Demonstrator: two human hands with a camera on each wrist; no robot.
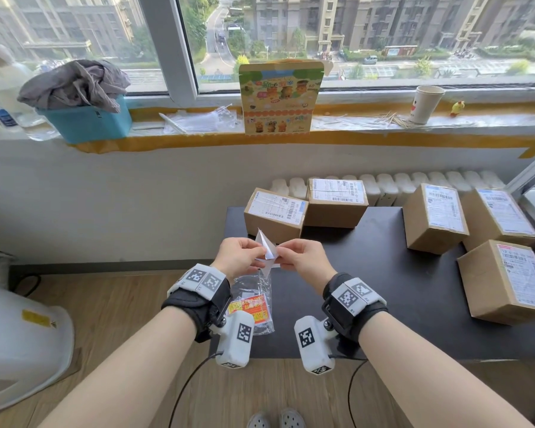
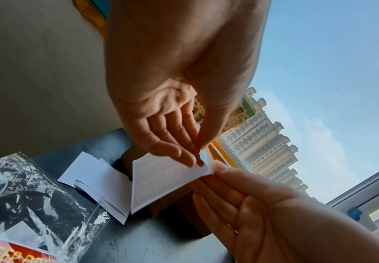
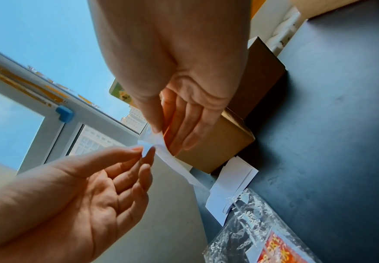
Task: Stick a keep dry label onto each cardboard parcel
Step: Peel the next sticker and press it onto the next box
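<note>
Both hands meet just above the near-left corner of the black table [image 1: 383,288], sharing one label [image 1: 267,250] with its white back showing. The left hand [image 1: 238,256] pinches one corner of it between thumb and fingertips; the right hand [image 1: 305,257] pinches the adjoining corner, seemingly to split sticker from backing. The label hangs roughly point-up, its long axis running from about 11 o'clock down to 5 o'clock in the head view. The nearest cardboard parcel [image 1: 275,214] sits at 12 o'clock from the hands, just beyond them, long axis running 9 to 3 o'clock, shipping slip on top. Either hand could reach it, the left slightly nearer. Four more parcels lie from 1 to 3 o'clock. The clear bag of labels [image 1: 254,307] lies at 6 o'clock, under the left wrist.
</note>
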